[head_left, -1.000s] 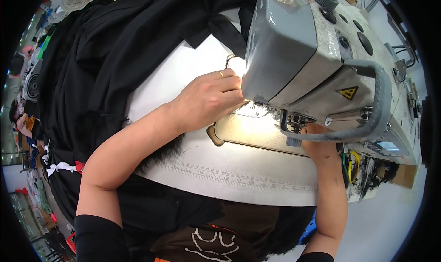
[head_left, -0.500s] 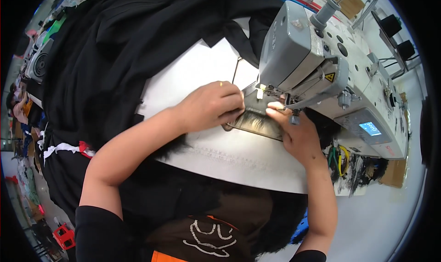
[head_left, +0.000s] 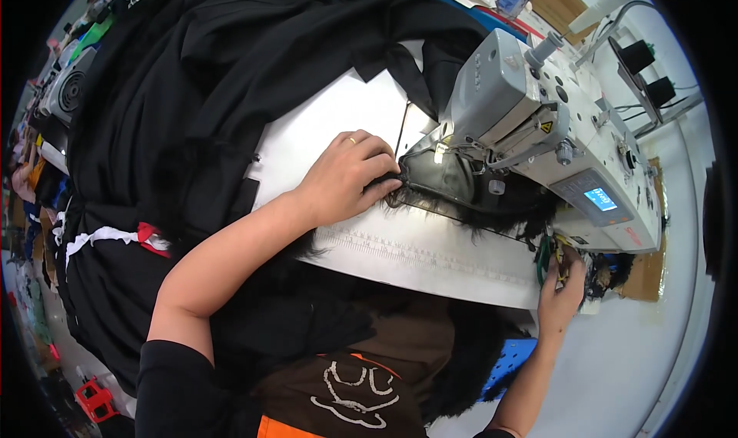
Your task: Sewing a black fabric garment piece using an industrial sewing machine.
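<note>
My left hand [head_left: 350,173] is closed in a pinch on the edge of a black furry fabric piece [head_left: 492,211], left of the needle area. That piece runs under the head of the sewing machine [head_left: 492,92] and along its bed to the right. At the right end of the bed, my right hand [head_left: 563,280] curls its fingers around thread snips [head_left: 559,252] with yellow handles. A green-handled tool [head_left: 544,258] is beside those fingers. Part of the snips is hidden by the hand.
A large heap of black fabric [head_left: 207,77] covers the left and far side of the white table [head_left: 369,250]. The machine has a lit control panel [head_left: 600,200]. Thread cones [head_left: 636,56] stand at far right, and a blue perforated container [head_left: 511,361] is at lower right.
My right hand has left the needle area and moved right and nearer to the snips. My left hand stays on the furry fabric. The dark piece at the needle now shows more fully.
</note>
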The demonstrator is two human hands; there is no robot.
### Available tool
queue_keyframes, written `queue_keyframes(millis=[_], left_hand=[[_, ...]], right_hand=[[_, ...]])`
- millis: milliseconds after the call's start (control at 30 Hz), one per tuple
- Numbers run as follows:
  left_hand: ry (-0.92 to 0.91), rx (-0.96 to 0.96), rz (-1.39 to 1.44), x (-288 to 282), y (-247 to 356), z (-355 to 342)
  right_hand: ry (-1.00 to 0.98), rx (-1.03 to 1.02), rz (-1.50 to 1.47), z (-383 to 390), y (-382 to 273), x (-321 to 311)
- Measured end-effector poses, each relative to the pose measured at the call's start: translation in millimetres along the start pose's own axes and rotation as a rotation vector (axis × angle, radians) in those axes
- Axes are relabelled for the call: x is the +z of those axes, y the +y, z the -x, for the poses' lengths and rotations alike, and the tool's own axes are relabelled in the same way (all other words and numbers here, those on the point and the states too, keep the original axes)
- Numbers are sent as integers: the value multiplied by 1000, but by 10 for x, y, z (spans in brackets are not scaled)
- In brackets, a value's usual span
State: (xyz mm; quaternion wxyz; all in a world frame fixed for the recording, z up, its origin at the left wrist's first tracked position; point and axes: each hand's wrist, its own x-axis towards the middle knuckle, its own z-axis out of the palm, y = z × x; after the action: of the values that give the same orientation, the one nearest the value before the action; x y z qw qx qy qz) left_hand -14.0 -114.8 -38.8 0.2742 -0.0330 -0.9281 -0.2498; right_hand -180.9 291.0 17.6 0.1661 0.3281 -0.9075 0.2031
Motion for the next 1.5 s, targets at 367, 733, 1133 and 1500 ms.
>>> queue_keyframes(millis=[367,733,1133,1500], left_hand=[[-123,-94,-101,-173,161,56],[-64,-76,-40,-146,114,153],[-16,-40,72,-158,43,141],[12,-58,134,-181,46,154]], right_hand=[[-240,217,-4,128,105,-190],[-271,616,-473,916,-507,-385],[-1133,653,-1250,104,-1801,305],[-1159,719,-1225,-62,-2016,375]])
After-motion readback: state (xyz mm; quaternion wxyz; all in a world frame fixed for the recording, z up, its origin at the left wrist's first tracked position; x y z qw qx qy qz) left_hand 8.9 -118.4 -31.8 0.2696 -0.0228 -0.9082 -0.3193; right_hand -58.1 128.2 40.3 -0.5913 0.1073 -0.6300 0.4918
